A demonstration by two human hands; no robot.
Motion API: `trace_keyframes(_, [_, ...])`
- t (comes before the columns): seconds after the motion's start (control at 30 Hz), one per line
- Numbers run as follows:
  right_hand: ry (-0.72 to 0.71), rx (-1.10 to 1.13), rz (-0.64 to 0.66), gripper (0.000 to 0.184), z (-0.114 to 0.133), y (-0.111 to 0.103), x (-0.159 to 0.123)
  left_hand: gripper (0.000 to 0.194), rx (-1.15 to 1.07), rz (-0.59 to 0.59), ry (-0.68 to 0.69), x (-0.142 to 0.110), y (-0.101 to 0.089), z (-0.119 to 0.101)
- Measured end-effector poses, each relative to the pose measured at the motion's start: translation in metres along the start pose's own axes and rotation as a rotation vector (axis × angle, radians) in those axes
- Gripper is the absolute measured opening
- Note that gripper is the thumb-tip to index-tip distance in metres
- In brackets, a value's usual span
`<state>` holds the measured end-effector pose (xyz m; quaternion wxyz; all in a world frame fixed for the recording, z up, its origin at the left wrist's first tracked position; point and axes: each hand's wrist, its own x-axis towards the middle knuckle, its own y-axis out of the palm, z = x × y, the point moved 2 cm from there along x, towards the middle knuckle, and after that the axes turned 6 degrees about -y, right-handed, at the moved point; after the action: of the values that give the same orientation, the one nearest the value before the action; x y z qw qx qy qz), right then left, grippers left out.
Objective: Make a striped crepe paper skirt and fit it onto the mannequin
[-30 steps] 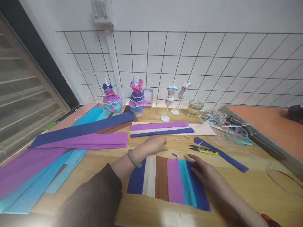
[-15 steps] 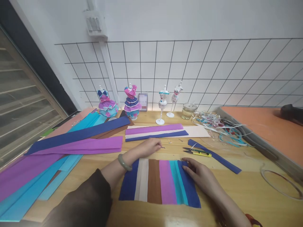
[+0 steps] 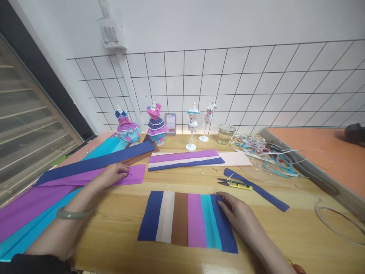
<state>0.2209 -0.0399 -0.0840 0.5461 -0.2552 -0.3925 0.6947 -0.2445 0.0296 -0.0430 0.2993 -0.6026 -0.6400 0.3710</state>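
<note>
A panel of crepe-like paper strips (image 3: 180, 220) lies flat on the table, striped in navy, cream, brown, pink-purple and turquoise. My right hand (image 3: 236, 209) rests on its upper right corner, fingers stretched out on the navy stripe. At the left, my left hand (image 3: 114, 174) is closed in a pinch over the folded purple strips (image 3: 138, 175). A tiny dark scrap (image 3: 130, 174) shows at its fingertips; what it is made of is too small to tell. Thread snips (image 3: 235, 184) with a yellow handle lie beyond my right hand, across a narrow navy strip (image 3: 265, 196).
Two dress forms in ruffled paper dresses (image 3: 127, 127) (image 3: 156, 125) and two undressed forms (image 3: 192, 123) (image 3: 210, 114) stand along the back. Near them are a glass jar (image 3: 226, 134) and tangled ribbons (image 3: 262, 150). Loose navy strips (image 3: 94, 161) and blue strips (image 3: 57, 213) spread leftward.
My left hand has swung left from above the striped panel to the purple strips, the dark scrap still at its fingertips. My right hand stays at the panel's corner. The view has shifted slightly.
</note>
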Motion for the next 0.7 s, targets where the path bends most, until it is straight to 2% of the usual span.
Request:
trace_keyframes(0.1, [0.005, -0.01, 0.017, 0.038, -0.003, 0.001, -0.001, 0.034, -0.026, -0.052, -0.02, -0.002, 0.001, -0.001])
trace_keyframes(0.3, [0.008, -0.013, 0.001, 0.039, -0.016, 0.007, -0.002, 0.034, -0.095, -0.142, -0.043, 0.004, 0.012, -0.019])
trace_keyframes(0.53, [-0.019, -0.021, 0.003, 0.039, -0.026, 0.01, 0.0, 0.035, -0.102, -0.231, -0.042, 0.008, 0.008, -0.046])
trace_keyframes(0.6, [-0.024, -0.012, -0.012, 0.039, -0.023, 0.009, 0.0, 0.037, -0.092, -0.191, -0.024, 0.003, 0.015, -0.057])
trace_keyframes(0.7, [-0.013, 0.023, -0.007, 0.034, -0.016, 0.005, -0.001, 0.035, -0.084, 0.023, 0.063, -0.011, 0.038, -0.073])
